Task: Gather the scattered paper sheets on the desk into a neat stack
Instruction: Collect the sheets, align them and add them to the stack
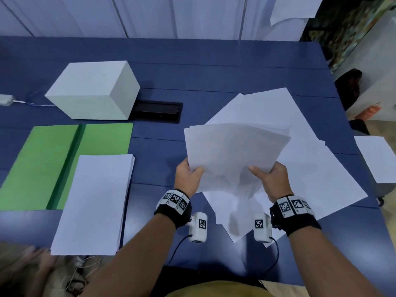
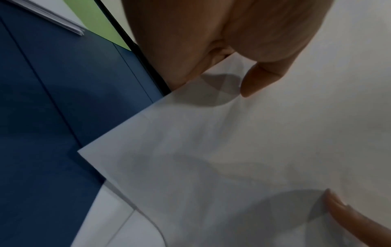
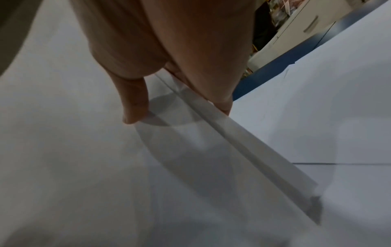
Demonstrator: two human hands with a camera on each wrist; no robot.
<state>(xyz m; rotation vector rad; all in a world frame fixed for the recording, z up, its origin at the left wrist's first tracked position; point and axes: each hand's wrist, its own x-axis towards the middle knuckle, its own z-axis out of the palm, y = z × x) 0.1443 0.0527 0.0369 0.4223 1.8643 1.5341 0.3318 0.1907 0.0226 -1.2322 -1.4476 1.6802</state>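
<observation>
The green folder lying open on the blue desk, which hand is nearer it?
Left. The left hand grips the lifted sheets nearer the green folder; the right hand holds their far side.

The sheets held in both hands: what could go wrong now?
1. The held sheets are fanned and uneven; each hand, left hand and right hand, pinches only the near edge, so a sheet may slip from the grip.
2. Loose sheets lie underneath near the desk's right edge; brushing them could push some off.
</observation>
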